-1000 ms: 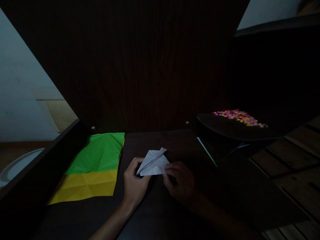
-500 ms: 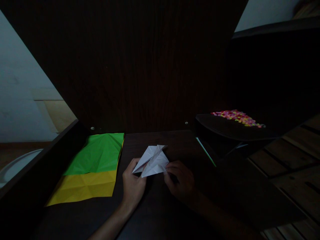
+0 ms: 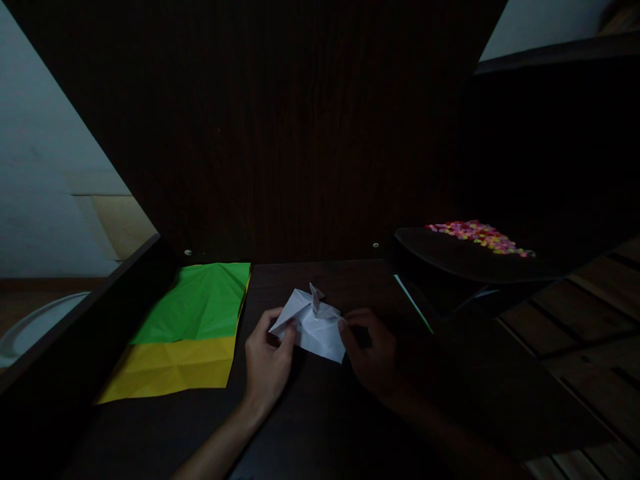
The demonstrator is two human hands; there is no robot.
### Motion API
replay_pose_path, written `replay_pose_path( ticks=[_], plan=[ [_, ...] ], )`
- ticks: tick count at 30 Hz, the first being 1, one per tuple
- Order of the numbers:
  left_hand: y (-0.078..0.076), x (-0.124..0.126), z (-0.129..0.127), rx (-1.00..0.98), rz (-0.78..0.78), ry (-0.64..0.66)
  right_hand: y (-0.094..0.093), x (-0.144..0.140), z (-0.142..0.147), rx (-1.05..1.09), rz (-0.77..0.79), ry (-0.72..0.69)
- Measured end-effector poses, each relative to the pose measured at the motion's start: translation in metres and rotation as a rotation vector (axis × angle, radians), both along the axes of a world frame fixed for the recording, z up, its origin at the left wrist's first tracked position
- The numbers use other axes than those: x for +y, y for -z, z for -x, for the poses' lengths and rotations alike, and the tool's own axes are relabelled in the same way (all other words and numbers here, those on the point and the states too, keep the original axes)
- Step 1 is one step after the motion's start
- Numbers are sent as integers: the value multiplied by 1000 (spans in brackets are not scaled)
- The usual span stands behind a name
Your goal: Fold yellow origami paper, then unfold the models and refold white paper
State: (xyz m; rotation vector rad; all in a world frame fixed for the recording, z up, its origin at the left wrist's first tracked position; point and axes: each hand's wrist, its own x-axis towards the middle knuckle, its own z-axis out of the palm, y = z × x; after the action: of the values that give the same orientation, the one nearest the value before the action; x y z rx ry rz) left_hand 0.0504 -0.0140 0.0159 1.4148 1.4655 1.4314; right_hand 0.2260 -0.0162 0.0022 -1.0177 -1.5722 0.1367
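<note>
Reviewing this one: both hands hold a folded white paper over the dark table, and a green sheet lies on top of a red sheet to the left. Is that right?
Not quite. The sheet under the green sheet is yellow, not red. The rest stands: in the head view the left hand and right hand hold the folded white paper over the dark table, with the coloured sheets to the left.

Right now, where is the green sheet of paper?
In the head view, the green paper lies flat on the dark table, left of both hands, overlapping the yellow paper at its far end.
</note>
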Motion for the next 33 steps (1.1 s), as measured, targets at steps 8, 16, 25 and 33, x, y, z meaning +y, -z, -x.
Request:
replay_pose_path(
  ticks=[8, 16, 25, 33],
  plan=[
    [-1, 1, 2, -27, 17, -11, 5, 4, -4, 149, 132, 11],
    [5, 2, 5, -58, -1, 5, 7, 17, -9, 290, 151, 23],
    [7, 4, 7, -118, 41, 153, 5, 23, -15, 360, 131, 32],
    [5, 6, 8, -9, 63, 107, 5, 23, -19, 305, 84, 19]
  ],
)
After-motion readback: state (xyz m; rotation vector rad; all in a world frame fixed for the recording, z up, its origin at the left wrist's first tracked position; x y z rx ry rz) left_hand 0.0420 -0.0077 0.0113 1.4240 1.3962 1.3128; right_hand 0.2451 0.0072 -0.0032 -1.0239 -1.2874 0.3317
